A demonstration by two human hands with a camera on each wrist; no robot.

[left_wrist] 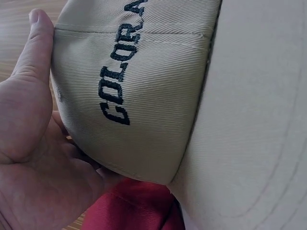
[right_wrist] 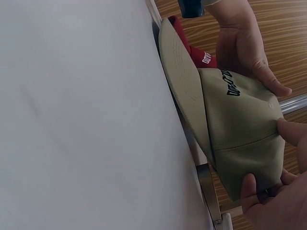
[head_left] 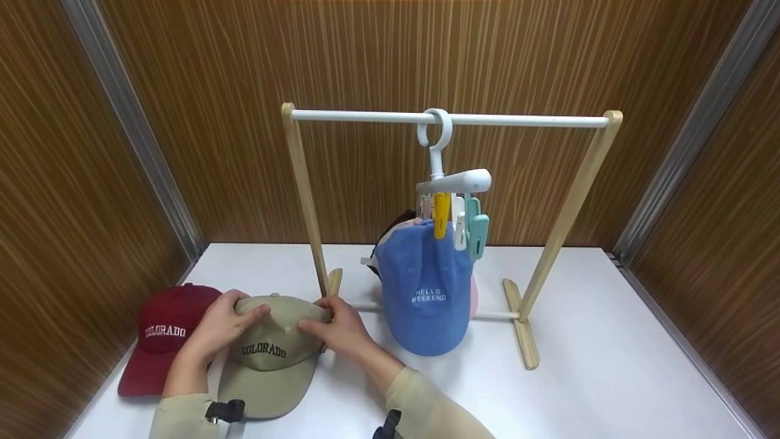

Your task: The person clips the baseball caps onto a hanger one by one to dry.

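A khaki cap (head_left: 274,332) lettered COLORADO faces forward, its brim toward me. My left hand (head_left: 222,326) holds the crown at its left side, thumb on the front and fingers behind. On the crown's other side, my right hand (head_left: 341,326) grips the fabric between thumb and fingers, as the cap (right_wrist: 244,134) in the right wrist view also shows. The left wrist view has the left hand (left_wrist: 43,143) against the crown, its fingertips hidden under the cap. A dark red COLORADO cap (head_left: 155,360) lies on the table just left of the left hand.
A wooden rack with a white bar (head_left: 518,121) stands behind. From it hangs a white clip hanger (head_left: 457,182) with yellow, white and teal clips. A blue HELLO WEEKEND cap (head_left: 420,268) hangs there, other caps partly hidden behind it. Wood-grain panels (head_left: 365,55) enclose the white table (head_left: 585,341).
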